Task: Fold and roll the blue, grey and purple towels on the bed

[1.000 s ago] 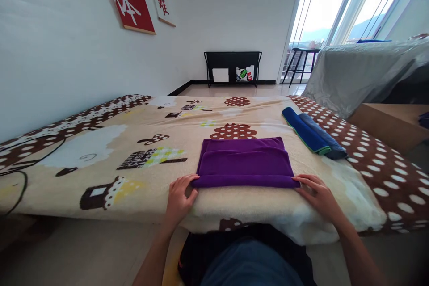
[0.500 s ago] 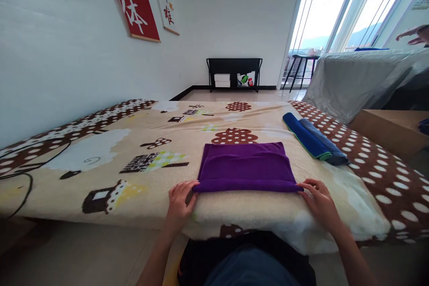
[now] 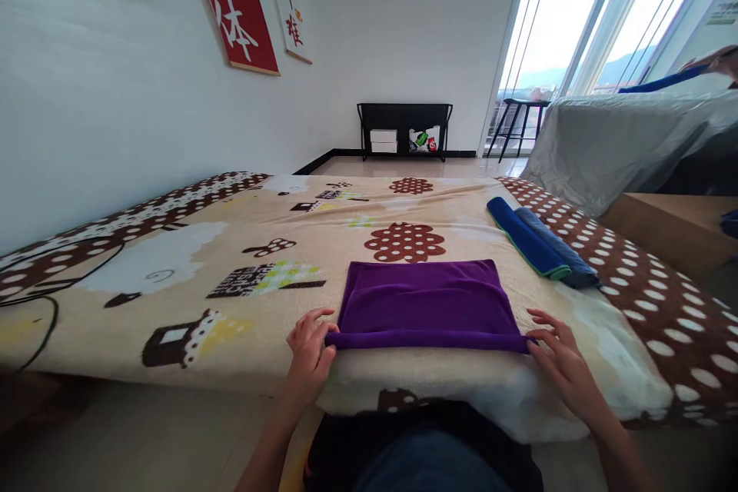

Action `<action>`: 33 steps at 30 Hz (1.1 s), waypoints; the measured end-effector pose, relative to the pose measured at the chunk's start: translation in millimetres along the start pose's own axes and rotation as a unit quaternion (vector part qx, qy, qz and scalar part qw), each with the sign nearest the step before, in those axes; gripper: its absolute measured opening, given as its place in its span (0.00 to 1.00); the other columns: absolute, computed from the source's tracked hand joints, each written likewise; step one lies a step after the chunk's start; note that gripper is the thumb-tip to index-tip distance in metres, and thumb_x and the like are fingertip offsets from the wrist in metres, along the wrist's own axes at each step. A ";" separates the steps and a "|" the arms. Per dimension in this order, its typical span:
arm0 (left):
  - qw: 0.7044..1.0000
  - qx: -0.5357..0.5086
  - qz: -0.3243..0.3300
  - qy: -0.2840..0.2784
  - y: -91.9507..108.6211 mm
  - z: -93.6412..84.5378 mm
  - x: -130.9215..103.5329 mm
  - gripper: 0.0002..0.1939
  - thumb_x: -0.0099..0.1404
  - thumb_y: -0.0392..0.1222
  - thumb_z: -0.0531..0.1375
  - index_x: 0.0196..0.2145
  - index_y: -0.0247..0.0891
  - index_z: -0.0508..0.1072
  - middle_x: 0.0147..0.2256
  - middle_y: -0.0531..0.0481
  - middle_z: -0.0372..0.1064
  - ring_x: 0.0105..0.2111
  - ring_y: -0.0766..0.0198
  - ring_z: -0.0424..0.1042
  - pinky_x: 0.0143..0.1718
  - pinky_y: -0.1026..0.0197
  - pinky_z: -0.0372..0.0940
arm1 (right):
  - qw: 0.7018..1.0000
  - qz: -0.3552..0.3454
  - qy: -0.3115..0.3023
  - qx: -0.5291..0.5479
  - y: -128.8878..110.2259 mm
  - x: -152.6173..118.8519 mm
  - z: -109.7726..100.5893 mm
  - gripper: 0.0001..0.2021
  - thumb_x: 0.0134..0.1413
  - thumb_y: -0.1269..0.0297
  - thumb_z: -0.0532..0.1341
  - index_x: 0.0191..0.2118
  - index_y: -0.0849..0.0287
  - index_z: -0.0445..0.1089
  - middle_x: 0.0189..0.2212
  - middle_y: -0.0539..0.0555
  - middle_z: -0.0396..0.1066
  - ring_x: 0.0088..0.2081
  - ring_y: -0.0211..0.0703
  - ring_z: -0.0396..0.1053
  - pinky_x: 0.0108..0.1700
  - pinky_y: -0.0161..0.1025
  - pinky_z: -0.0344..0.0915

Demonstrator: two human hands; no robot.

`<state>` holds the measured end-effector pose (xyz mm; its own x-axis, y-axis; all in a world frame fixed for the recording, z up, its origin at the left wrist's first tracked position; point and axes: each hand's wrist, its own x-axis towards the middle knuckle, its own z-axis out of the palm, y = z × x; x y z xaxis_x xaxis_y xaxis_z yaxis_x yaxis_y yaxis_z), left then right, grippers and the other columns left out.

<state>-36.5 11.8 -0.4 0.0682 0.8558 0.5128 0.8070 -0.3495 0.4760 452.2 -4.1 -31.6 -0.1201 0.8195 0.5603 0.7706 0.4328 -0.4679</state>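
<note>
A purple towel (image 3: 427, 298) lies spread on the patterned blanket, its near edge rolled into a narrow tube. My left hand (image 3: 311, 346) pinches the left end of that roll between thumb and fingers. At the opposite end, my right hand (image 3: 562, 357) grips the roll's right tip, with some fingers lifted. Right of the towel rest a blue rolled towel (image 3: 527, 237) with a green edge and a grey-blue rolled towel (image 3: 556, 246), side by side.
The cream blanket (image 3: 190, 277) covers a bed with brown polka-dot edges. A black cable (image 3: 54, 323) crosses its left side. Beyond stand a black shelf (image 3: 405, 119), a stool (image 3: 522, 111) and a plastic-covered piece of furniture (image 3: 623, 131). At far right, another person's arm (image 3: 715, 61) holds blue cloth.
The purple towel has shifted toward me, and its rolled near edge looks tighter and narrower. Both hands moved nearer with it. The other person's blue cloth has been raised at the right.
</note>
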 end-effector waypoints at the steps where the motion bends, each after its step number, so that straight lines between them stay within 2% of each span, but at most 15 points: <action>1: 1.000 0.008 -0.013 -0.007 0.7 2.6 1.2 0.12 0.61 0.39 0.49 0.36 0.41 0.71 0.55 0.42 0.66 0.56 0.46 0.61 0.54 0.41 0.54 | 1.000 0.002 0.000 -0.021 -0.2 1.7 2.8 0.12 0.66 0.55 0.53 0.42 0.54 0.71 0.61 0.58 0.60 0.60 0.53 0.60 0.58 0.53 0.61; 3: 0.998 0.031 -0.047 -0.010 4.5 7.2 6.1 0.11 0.61 0.37 0.49 0.36 0.40 0.71 0.55 0.41 0.66 0.56 0.46 0.62 0.53 0.40 0.55 | 0.996 0.014 0.016 -0.087 -2.6 7.2 9.2 0.14 0.66 0.55 0.52 0.40 0.56 0.71 0.59 0.59 0.64 0.58 0.56 0.62 0.57 0.56 0.59; 5: 0.994 0.069 -0.080 0.013 12.9 11.6 13.9 0.11 0.61 0.36 0.50 0.39 0.40 0.70 0.56 0.39 0.66 0.57 0.45 0.62 0.54 0.38 0.54 | 0.985 0.030 0.057 -0.161 -10.1 15.0 16.0 0.13 0.65 0.56 0.53 0.40 0.57 0.70 0.57 0.60 0.66 0.55 0.58 0.64 0.55 0.57 0.58; 7: 0.989 0.111 -0.083 0.046 26.7 17.5 23.2 0.14 0.61 0.35 0.52 0.44 0.39 0.70 0.58 0.37 0.64 0.59 0.43 0.60 0.56 0.36 0.52 | 0.974 0.030 0.092 -0.207 -24.3 24.7 23.9 0.11 0.64 0.59 0.54 0.43 0.57 0.70 0.57 0.61 0.67 0.54 0.58 0.64 0.55 0.57 0.56; 9: 0.990 0.127 -0.037 0.043 45.1 26.3 31.4 0.20 0.60 0.32 0.53 0.50 0.40 0.69 0.59 0.38 0.64 0.60 0.45 0.60 0.58 0.38 0.51 | 0.976 0.001 0.083 -0.202 -45.0 34.9 34.1 0.11 0.64 0.63 0.53 0.47 0.57 0.70 0.56 0.60 0.68 0.54 0.55 0.65 0.57 0.55 0.55; 12: 0.990 0.087 0.097 -0.049 76.2 43.8 37.8 0.25 0.60 0.28 0.52 0.54 0.42 0.68 0.58 0.41 0.66 0.59 0.50 0.63 0.58 0.43 0.54 | 0.988 -0.063 0.007 -0.141 -81.2 48.2 52.9 0.14 0.65 0.66 0.51 0.52 0.55 0.68 0.53 0.58 0.71 0.53 0.50 0.68 0.58 0.52 0.55; 14: 0.978 0.050 0.172 -0.104 93.8 54.7 38.5 0.24 0.61 0.28 0.53 0.54 0.42 0.69 0.54 0.43 0.70 0.56 0.52 0.67 0.57 0.46 0.56 | 0.990 -0.086 -0.028 -0.104 -102.2 54.3 64.1 0.15 0.67 0.66 0.51 0.54 0.54 0.68 0.50 0.57 0.72 0.51 0.49 0.69 0.57 0.51 0.55; 15: 0.973 0.039 0.197 -0.115 100.5 58.8 38.4 0.22 0.63 0.29 0.53 0.53 0.41 0.69 0.51 0.43 0.71 0.53 0.53 0.68 0.56 0.46 0.58 | 0.991 -0.092 -0.034 -0.090 -110.2 56.4 68.4 0.15 0.67 0.66 0.51 0.54 0.54 0.68 0.49 0.57 0.73 0.50 0.48 0.69 0.56 0.50 0.56; 18: 0.967 0.039 0.228 -0.105 110.9 65.1 38.3 0.16 0.68 0.34 0.53 0.52 0.39 0.70 0.47 0.43 0.73 0.48 0.53 0.70 0.51 0.48 0.62 | 0.992 -0.103 -0.035 -0.068 -123.0 60.1 76.2 0.13 0.68 0.64 0.52 0.52 0.55 0.69 0.47 0.57 0.73 0.47 0.48 0.69 0.54 0.49 0.59; 21: 0.965 0.066 0.228 -0.113 110.9 65.4 40.5 0.15 0.73 0.39 0.50 0.52 0.38 0.71 0.47 0.43 0.73 0.47 0.53 0.70 0.49 0.49 0.63 | 0.990 -0.116 -0.050 -0.064 -122.4 62.2 79.6 0.13 0.68 0.65 0.52 0.50 0.56 0.71 0.46 0.57 0.73 0.46 0.47 0.69 0.52 0.47 0.60; 25: 0.962 0.069 0.219 -0.149 102.6 63.1 45.6 0.17 0.76 0.41 0.48 0.54 0.38 0.70 0.49 0.43 0.74 0.48 0.55 0.71 0.49 0.50 0.64 | 0.987 -0.114 -0.082 -0.077 -111.0 64.7 79.4 0.15 0.70 0.63 0.50 0.54 0.55 0.70 0.48 0.55 0.74 0.48 0.46 0.69 0.52 0.47 0.60; 29: 0.967 0.078 0.178 -0.166 79.4 53.5 48.7 0.19 0.76 0.44 0.47 0.58 0.39 0.70 0.55 0.44 0.72 0.55 0.55 0.70 0.54 0.48 0.62 | 0.988 -0.068 -0.079 -0.114 -86.9 65.1 68.2 0.18 0.72 0.57 0.49 0.55 0.54 0.71 0.53 0.54 0.73 0.53 0.46 0.70 0.56 0.48 0.59; 33: 0.977 0.140 0.096 -0.132 54.8 41.9 47.4 0.21 0.76 0.47 0.48 0.57 0.39 0.72 0.60 0.42 0.68 0.61 0.50 0.65 0.58 0.42 0.58 | 0.987 -0.004 -0.055 -0.154 -66.2 63.5 55.9 0.20 0.71 0.54 0.48 0.52 0.56 0.74 0.54 0.55 0.73 0.56 0.48 0.69 0.58 0.51 0.60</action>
<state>35.6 49.2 20.0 0.3536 0.8661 0.3533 0.8908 -0.4271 0.1554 358.6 40.2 -3.2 -0.1810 0.8601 0.4770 0.9207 0.3187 -0.2254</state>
